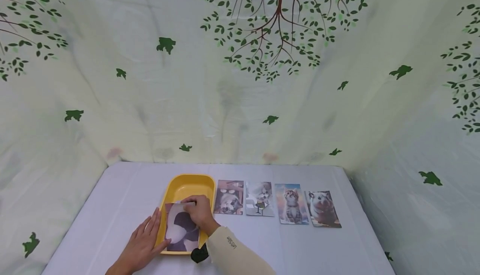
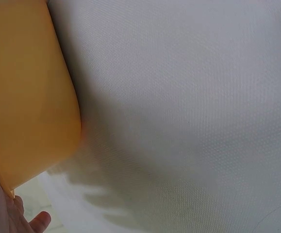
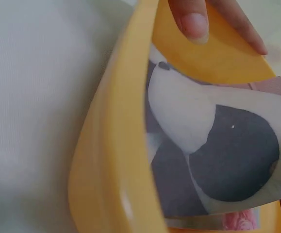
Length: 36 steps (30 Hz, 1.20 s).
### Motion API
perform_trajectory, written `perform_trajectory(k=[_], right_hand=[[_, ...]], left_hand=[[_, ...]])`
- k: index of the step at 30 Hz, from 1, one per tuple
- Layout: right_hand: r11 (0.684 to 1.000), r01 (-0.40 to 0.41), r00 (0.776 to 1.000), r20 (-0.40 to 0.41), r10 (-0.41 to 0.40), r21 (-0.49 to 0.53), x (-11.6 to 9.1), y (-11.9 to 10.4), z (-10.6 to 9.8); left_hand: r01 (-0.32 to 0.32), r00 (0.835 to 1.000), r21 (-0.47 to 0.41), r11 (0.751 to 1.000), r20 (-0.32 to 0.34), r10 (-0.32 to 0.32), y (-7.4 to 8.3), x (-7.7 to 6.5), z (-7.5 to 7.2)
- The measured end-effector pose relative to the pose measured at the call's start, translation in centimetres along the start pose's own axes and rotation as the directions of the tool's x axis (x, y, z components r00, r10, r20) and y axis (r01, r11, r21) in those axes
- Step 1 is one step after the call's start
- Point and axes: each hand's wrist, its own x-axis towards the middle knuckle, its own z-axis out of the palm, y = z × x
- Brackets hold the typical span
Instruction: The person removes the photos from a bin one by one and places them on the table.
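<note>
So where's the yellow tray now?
In the head view, the tray sits left of centre on the table, between the left hand and the row of four cards.

White-covered table (image 1: 307,250), yellow plastic tray (image 1: 189,183) standing on it directly beneath the grip of the right hand (image 1: 202,213), four picture cards (image 1: 259,198) lying flat in a row right of the grip, kitten card (image 1: 292,204) third out, hamster card (image 1: 324,209) farthest

Tray (image 2: 28,97) cut off, L wrist view; pink-patterned pic (image 3: 240,221) partly hid under top card (image 3: 218,150).
</note>
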Motion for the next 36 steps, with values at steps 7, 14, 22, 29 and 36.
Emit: perform_trajectory(k=[7,14,22,29,36], right_hand=[[0.981,0.188,0.982,-0.022,-0.189,-0.04,0.7,0.1,-1.8],[0.966,0.251,0.965,-0.094,-0.245,0.061,1.9,-0.3,-4.5],[0.947,0.265,0.96,-0.148,-0.24,0.182,3.2,-1.4,-7.8],[0.932,0.262,0.965,-0.082,-0.249,0.252,2.4,-2.3,-11.6],[0.948,0.228,0.973,-0.018,-0.23,0.222,-0.5,-2.9,-16.2]], left_hand=[[-0.011,1.0,-0.002,1.0,0.006,0.011,0.0,0.0,-0.2],[-0.048,0.997,0.001,0.999,-0.053,0.048,-0.3,-0.4,-0.1],[-0.044,0.998,0.002,0.999,-0.054,0.044,-0.4,-0.3,-0.1],[-0.043,0.999,-0.01,0.999,-0.03,0.043,-0.4,-0.2,-0.1],[-0.057,0.997,-0.016,0.998,-0.05,0.056,-0.4,-0.4,0.0]])
